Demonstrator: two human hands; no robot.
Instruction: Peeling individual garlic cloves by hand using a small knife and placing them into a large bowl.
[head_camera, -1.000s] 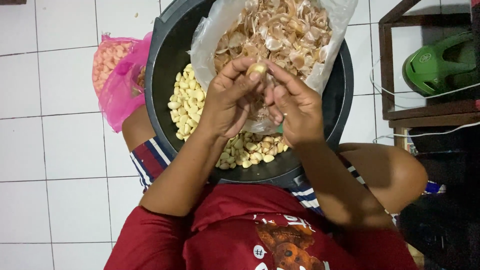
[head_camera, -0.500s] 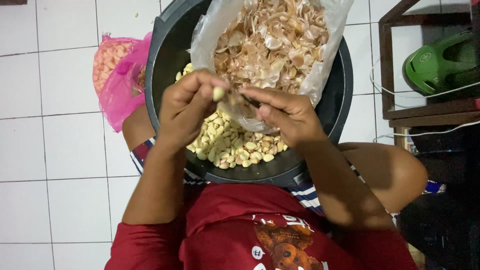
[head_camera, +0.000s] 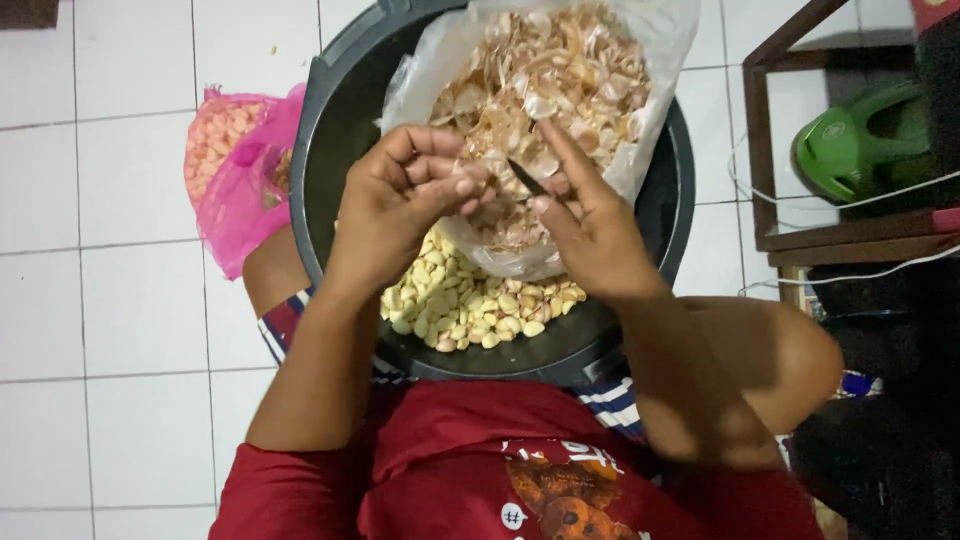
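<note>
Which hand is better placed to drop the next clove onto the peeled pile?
Left hand, probably: it hovers right above the peeled cloves, while the right hand holds the knife over the bag of skins.

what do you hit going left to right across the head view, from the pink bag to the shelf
pink mesh bag → left hand → small knife blade → right hand → right rim of the dark basin → green sandal on the wooden shelf
</note>
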